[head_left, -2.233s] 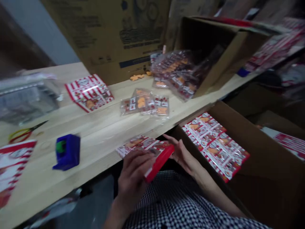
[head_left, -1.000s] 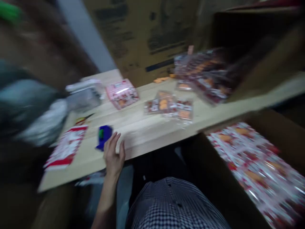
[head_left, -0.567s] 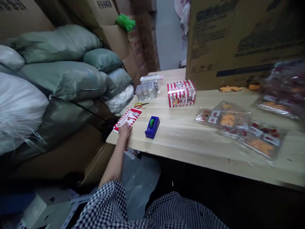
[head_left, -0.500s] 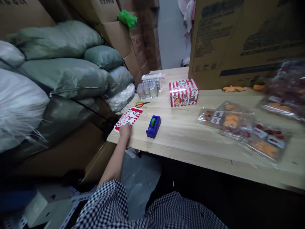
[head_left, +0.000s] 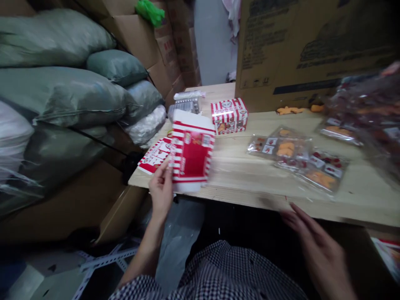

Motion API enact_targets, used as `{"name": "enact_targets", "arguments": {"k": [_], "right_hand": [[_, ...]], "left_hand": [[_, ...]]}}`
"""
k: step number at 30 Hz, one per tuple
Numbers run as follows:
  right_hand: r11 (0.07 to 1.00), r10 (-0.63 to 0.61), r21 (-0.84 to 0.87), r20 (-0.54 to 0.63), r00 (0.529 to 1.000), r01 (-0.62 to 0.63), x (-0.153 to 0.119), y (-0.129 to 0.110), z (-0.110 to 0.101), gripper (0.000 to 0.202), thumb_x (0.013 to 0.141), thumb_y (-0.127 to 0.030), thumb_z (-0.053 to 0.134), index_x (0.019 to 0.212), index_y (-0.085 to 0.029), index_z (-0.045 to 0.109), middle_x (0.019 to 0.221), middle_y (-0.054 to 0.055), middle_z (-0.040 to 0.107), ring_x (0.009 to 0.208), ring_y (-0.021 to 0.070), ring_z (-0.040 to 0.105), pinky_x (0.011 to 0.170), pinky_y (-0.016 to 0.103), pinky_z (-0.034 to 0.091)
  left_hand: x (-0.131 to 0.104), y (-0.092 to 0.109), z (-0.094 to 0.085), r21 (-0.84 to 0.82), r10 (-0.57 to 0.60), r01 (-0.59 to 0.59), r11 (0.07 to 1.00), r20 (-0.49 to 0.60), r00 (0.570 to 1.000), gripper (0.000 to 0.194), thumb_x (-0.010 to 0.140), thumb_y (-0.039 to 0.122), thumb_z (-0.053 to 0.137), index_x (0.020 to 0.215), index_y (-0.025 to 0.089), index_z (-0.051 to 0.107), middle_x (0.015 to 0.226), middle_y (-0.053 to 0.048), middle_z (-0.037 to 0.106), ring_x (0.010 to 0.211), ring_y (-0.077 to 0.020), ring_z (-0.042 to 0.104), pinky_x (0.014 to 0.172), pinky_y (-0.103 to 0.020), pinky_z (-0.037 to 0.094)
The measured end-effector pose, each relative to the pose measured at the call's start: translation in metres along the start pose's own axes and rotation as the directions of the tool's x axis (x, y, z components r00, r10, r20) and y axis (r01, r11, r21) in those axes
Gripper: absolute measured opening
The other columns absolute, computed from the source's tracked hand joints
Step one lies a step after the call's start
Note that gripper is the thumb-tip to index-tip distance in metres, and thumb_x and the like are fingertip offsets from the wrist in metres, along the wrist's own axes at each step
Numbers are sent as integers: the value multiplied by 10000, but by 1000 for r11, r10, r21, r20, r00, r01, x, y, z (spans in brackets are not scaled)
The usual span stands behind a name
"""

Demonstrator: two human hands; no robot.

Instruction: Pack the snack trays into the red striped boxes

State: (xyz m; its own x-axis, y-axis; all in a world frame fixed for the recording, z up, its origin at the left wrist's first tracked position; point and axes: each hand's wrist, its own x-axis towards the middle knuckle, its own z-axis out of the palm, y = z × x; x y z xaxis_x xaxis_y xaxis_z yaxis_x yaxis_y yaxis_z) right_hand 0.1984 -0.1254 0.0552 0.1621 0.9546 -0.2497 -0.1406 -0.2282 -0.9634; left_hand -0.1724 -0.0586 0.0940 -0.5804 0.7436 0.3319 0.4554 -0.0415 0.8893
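Note:
A flat red-and-white striped carton (head_left: 192, 154) is raised above the table's left end, its lower left edge pinched in my left hand (head_left: 161, 185). More flat striped cartons (head_left: 153, 157) lie on the table behind that hand. My right hand (head_left: 315, 237), blurred, hovers at the table's front edge with fingers stretched out and nothing in it. An assembled striped box (head_left: 229, 116) stands farther back. The raised carton hides the blue tape dispenser and most of the scissors.
Clear packs with orange toy pieces (head_left: 286, 148) lie on the right of the table (head_left: 231, 175). More bagged packs (head_left: 368, 108) are heaped at far right. Clear plastic cases (head_left: 187, 104) sit at the back left. A big cardboard box (head_left: 281, 54) stands behind; stuffed sacks (head_left: 62, 87) pile up left.
My left hand has lifted a flat carton off the stack and turned it up in front of me. My right hand has come into view at the lower right. The view has shifted right.

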Motion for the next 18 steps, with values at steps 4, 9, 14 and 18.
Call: {"name": "enact_targets", "arguments": {"k": [4, 9, 14, 18], "right_hand": [[955, 2, 290, 195, 981, -59, 24, 7, 45, 632, 883, -454, 700, 1453, -341, 452, 1382, 54, 629, 1246, 258, 611, 1084, 474, 464], [910, 90, 388, 152, 984, -144, 26, 12, 41, 507, 855, -425, 740, 1320, -336, 558, 1306, 28, 684, 1134, 279, 682, 948, 464, 572], [941, 70, 327, 50, 996, -83, 19, 21, 26, 581, 858, -437, 733, 1382, -374, 492, 1360, 10, 647, 1159, 280, 667, 942, 474, 581], [965, 55, 259, 0, 998, -53, 18, 22, 24, 688, 834, -414, 764, 1436, -375, 432, 1377, 29, 632, 1186, 279, 650, 973, 462, 570]], "left_hand": [[-89, 24, 43, -219, -234, 413, 884, 558, 797, 443, 910, 429, 624, 1266, 165, 639, 963, -71, 773, 799, -180, 713, 743, -281, 562], [-126, 25, 77, -206, -170, 435, 876, 712, 681, 474, 920, 399, 617, 1353, 207, 600, 1302, -104, 680, 1150, -240, 670, 996, -377, 530], [-138, 34, 100, -156, -102, 336, 929, 763, 638, 588, 852, 375, 709, 1402, 247, 544, 1331, -72, 665, 1128, -250, 678, 989, -396, 546], [-152, 35, 114, -153, -144, 392, 907, 763, 630, 731, 728, 349, 830, 1389, 241, 538, 1312, -76, 674, 1124, -255, 682, 988, -397, 554]]}}
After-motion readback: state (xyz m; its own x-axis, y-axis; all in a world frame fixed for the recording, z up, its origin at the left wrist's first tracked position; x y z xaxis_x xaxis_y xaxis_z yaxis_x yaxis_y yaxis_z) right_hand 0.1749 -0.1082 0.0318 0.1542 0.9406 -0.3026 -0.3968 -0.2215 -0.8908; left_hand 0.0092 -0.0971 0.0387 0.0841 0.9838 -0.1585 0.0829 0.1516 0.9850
